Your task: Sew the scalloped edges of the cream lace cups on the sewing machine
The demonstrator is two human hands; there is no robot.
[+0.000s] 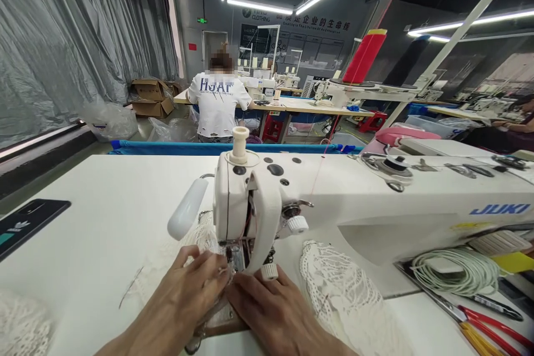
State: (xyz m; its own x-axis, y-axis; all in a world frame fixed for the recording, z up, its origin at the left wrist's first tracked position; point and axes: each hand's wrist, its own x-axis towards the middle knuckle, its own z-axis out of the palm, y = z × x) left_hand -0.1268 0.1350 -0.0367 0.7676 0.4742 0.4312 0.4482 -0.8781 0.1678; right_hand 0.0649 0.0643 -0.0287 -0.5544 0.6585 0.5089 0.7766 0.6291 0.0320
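A white sewing machine (359, 178) stands before me, and both my hands meet at its presser foot (237, 256). My left hand (194, 286) lies left of the foot, its bent fingers closed on cream lace fabric (161, 258) that spreads behind it. My right hand (273, 300) is close against it, just below the needle area. Its fingers are pressed together on the lace, with the fingertips partly hidden. More cream lace (342, 289) lies right of my right hand, under the machine arm. The exact stitching spot is covered by my fingers.
Scissors with red handles (488, 317), a coil of pale green cord (456, 270) and a black pen (498, 306) lie at the right. Another lace piece (23, 322) and a phone (33, 222) are at the left. A person in a white shirt (219, 103) sits ahead.
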